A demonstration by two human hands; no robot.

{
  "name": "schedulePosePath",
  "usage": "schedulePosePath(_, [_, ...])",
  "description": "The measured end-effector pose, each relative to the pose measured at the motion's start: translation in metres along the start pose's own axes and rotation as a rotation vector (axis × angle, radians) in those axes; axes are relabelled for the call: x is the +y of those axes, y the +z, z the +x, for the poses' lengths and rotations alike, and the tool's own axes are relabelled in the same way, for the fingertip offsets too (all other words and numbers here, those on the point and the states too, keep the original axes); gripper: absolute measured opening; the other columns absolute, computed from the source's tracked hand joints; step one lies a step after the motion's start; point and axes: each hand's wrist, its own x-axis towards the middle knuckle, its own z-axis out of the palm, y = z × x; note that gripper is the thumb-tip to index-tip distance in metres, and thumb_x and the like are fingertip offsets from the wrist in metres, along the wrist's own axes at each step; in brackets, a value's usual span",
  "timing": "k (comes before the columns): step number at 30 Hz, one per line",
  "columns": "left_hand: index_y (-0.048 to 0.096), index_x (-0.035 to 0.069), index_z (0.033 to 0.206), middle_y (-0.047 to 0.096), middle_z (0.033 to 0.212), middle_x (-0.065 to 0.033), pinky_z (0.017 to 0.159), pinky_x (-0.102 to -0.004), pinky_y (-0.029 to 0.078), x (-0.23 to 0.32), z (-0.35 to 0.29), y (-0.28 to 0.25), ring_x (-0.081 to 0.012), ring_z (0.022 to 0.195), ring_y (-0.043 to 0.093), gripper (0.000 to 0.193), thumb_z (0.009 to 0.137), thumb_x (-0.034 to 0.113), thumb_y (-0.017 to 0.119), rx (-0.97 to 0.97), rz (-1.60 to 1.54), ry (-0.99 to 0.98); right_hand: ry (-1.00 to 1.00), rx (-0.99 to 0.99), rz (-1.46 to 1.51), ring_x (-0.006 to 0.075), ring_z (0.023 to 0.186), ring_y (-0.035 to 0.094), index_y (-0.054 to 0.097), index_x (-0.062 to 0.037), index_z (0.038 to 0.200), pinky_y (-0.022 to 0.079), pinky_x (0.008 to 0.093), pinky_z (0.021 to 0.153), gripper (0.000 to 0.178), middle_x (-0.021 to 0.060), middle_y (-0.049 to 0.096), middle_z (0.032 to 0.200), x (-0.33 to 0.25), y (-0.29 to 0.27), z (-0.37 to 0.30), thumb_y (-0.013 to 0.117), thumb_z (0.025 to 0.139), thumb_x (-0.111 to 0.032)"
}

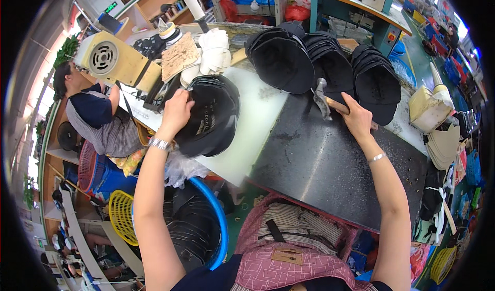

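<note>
Left hand [177, 111], left of frame centre: fingers pinched on rim of black stack [216, 118], probably steadying it. Right hand [359, 116], right of centre: closed round hammer [322, 99] handle (head clear, presumably for control).

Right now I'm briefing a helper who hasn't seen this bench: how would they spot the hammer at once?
Find the dark, flat plate on the person's right, with stacks of curved black pieces along its far side. In front of the stacks, the right hand holds the hammer. Its grey metal head and tan wooden handle set it apart from the black pieces behind it.
</note>
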Motion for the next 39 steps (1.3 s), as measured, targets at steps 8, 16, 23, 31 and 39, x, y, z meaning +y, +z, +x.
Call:
schedulePosePath(8, [0.066, 0.013, 0.081, 0.033, 0.136, -0.0187, 0.099, -0.0506, 0.028, -0.024, 0.043, 0.073, -0.0385, 0.127, 0.027, 0.012, 0.07, 0.016, 0.07, 0.069, 0.161, -0.177, -0.231, 0.034, -0.064, 0.0229, 0.07, 0.063, 0.061, -0.0093, 0.092, 0.048, 0.0326, 0.059, 0.018, 0.0043, 0.065, 0.089, -0.023, -0.039, -0.01, 0.063, 0.074, -0.009])
schedulePosePath(16, [0.071, 0.011, 0.089, 0.067, 0.098, -0.0103, 0.087, -0.0314, 0.044, -0.103, 0.122, 0.104, -0.0242, 0.1, 0.059, 0.026, 0.066, 0.021, 0.076, -0.763, -0.318, -0.226, -0.166, -0.111, -0.13, 0.0254, 0.07, 0.063, 0.062, -0.0073, 0.089, 0.048, 0.0326, 0.061, 0.018, 0.0078, 0.065, 0.09, -0.024, -0.064, -0.084, 0.068, 0.074, -0.015])
schedulePosePath(23, [0.072, 0.016, 0.081, 0.066, 0.083, -0.0093, 0.071, -0.0375, 0.048, -0.075, 0.062, 0.089, -0.0273, 0.079, 0.062, 0.018, 0.07, 0.03, 0.069, -0.211, 0.0, -0.166, -0.166, -0.171, -0.131, 0.0282, 0.077, 0.064, 0.063, -0.0045, 0.091, 0.049, 0.0351, 0.065, 0.019, 0.0109, 0.065, 0.095, -0.032, -0.053, -0.104, 0.067, 0.075, -0.012])
schedulePosePath(31, [0.068, 0.004, 0.074, 0.06, 0.097, -0.0136, 0.078, -0.0376, 0.044, -0.036, -0.113, -0.079, -0.0316, 0.091, 0.055, 0.016, 0.068, 0.019, 0.07, 0.433, 0.043, -0.129, -0.135, -0.244, -0.165, 0.0264, 0.091, 0.063, 0.063, -0.0029, 0.101, 0.05, 0.0309, 0.076, 0.023, 0.0101, 0.065, 0.103, -0.008, -0.053, -0.11, 0.062, 0.079, -0.007])
schedulePosePath(39, [0.066, 0.003, 0.065, 0.057, 0.113, -0.0118, 0.089, -0.0362, 0.04, -0.013, -0.391, -0.178, -0.0287, 0.104, 0.05, 0.009, 0.06, 0.01, 0.066, -0.656, 0.157, -0.071, -0.139, -0.28, -0.248, 0.0238, 0.091, 0.063, 0.061, -0.0087, 0.109, 0.05, 0.0309, 0.074, 0.032, 0.0047, 0.063, 0.109, 0.007, -0.046, -0.115, 0.06, 0.078, -0.005])
